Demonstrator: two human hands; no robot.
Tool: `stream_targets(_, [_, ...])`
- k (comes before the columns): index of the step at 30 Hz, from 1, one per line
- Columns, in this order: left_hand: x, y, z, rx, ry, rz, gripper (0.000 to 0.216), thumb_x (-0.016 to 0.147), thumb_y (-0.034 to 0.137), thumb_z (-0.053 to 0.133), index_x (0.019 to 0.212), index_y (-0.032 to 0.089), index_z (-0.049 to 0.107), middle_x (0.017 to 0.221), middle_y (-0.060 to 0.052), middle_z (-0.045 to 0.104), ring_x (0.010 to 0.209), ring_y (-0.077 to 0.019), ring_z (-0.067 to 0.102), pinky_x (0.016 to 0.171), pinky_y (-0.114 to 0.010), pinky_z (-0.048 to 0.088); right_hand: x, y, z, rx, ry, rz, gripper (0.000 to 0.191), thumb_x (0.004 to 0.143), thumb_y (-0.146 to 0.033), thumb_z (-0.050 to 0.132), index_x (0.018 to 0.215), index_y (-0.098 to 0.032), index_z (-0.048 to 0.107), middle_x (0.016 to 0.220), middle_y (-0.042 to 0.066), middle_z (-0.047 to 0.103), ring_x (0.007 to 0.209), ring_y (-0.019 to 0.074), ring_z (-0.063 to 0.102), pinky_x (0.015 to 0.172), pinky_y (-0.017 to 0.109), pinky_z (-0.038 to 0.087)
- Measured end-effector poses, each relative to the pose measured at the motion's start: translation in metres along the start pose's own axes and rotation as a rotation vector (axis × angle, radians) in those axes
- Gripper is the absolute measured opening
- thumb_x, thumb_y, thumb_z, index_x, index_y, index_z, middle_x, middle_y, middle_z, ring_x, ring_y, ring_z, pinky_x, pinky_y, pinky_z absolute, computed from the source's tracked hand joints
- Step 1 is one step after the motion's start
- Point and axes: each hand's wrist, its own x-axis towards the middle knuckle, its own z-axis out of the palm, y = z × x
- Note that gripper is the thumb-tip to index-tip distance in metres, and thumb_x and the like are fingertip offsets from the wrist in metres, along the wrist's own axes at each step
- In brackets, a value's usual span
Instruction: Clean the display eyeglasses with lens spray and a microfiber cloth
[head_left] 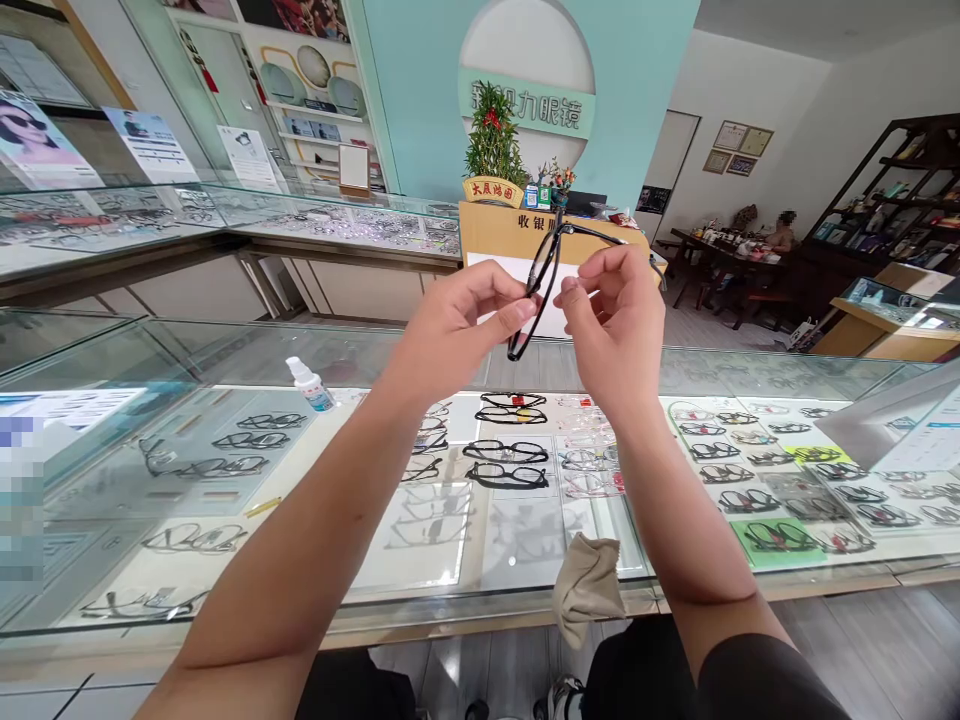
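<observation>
Black-framed eyeglasses are held up in front of me above the glass counter, tilted with the lenses nearly edge-on. My left hand pinches the front of the frame between thumb and fingers. Close on the right, my right hand has curled fingers, with the thumb near the index finger. One temple arm runs behind this hand and shows again past its knuckles. Whether its fingertips grip anything is hidden. A beige cloth hangs over the counter's near edge below my right forearm.
The glass display counter spans the front, with rows of eyeglasses inside. A white spray bottle stands left of my arm. Across the aisle are another glass case and a wooden cashier desk with a plant. Someone sits far right.
</observation>
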Motion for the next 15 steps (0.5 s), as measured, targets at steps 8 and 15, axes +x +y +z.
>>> stream_targets(8, [0.001, -0.009, 0.009, -0.060, 0.009, -0.024, 0.042, 0.086, 0.061, 0.089, 0.085, 0.023, 0.070, 0.087, -0.004, 0.073, 0.078, -0.0181, 0.067, 0.073, -0.035, 0.056, -0.002, -0.005, 0.000, -0.041, 0.043, -0.011, 0.037, 0.109, -0.035, 0.053, 0.145, -0.030, 0.056, 0.114, 0.010, 0.074, 0.086, 0.0221, 0.069, 0.076, 0.040, 0.055])
stream_targets(15, [0.004, -0.008, 0.005, -0.163, 0.226, -0.091, 0.046, 0.086, 0.060, 0.088, 0.091, 0.024, 0.060, 0.108, -0.006, 0.077, 0.109, -0.0241, 0.073, 0.080, -0.038, 0.065, 0.009, 0.003, -0.016, -0.292, 0.031, 0.032, 0.019, 0.101, -0.026, 0.056, 0.110, -0.024, 0.073, 0.095, 0.007, 0.077, 0.079, 0.0222, 0.067, 0.078, 0.039, 0.049])
